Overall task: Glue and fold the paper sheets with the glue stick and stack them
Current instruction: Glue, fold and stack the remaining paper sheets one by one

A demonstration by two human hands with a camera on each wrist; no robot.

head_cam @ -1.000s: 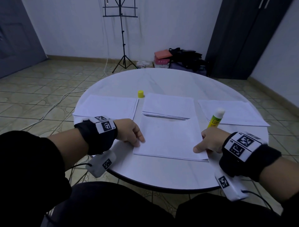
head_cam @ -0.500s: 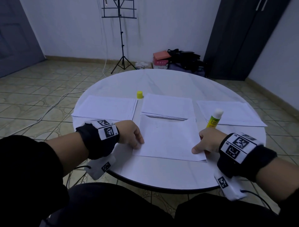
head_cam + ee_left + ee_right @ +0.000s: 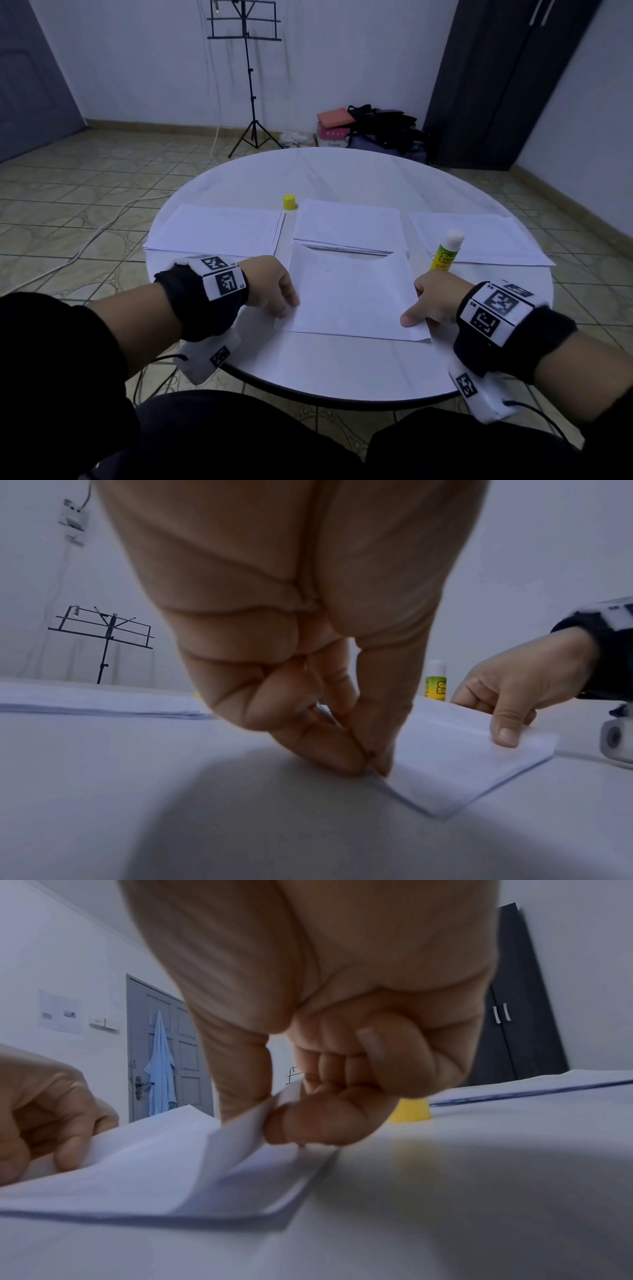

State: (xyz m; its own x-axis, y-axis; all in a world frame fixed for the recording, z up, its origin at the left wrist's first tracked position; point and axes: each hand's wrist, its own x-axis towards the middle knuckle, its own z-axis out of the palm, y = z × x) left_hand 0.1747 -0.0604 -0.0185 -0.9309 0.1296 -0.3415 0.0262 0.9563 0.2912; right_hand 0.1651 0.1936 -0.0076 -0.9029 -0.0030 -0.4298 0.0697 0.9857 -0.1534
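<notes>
a person sits at a round white table (image 3: 342,370), seen from a head camera, with both hands at the near corners of a paper sheet (image 3: 349,294) lying flat just in front of them. the left hand (image 3: 270,287) has its thumb and fingers curled together, pinching the sheet's near left corner against the table. the right hand (image 3: 433,296) pinches the near right corner between thumb and forefinger; in the right wrist view that corner of the top sheet is peeled up off the paper beneath it.

the step in hand looks like folding the sheet away from the body. to do it well, both corners should rise together and travel level to the far edge, so the crease runs straight; the layer below should stay down.

the sheet's long axis runs away from the person, its far short edge meeting a folded stack (image 3: 347,226). an uncapped glue stick (image 3: 445,251) stands upright just right of the sheet, tip up. its yellow cap (image 3: 289,201) sits beyond, between the folded stack and a left pile (image 3: 215,228). another pile (image 3: 479,240) lies to the right.
</notes>
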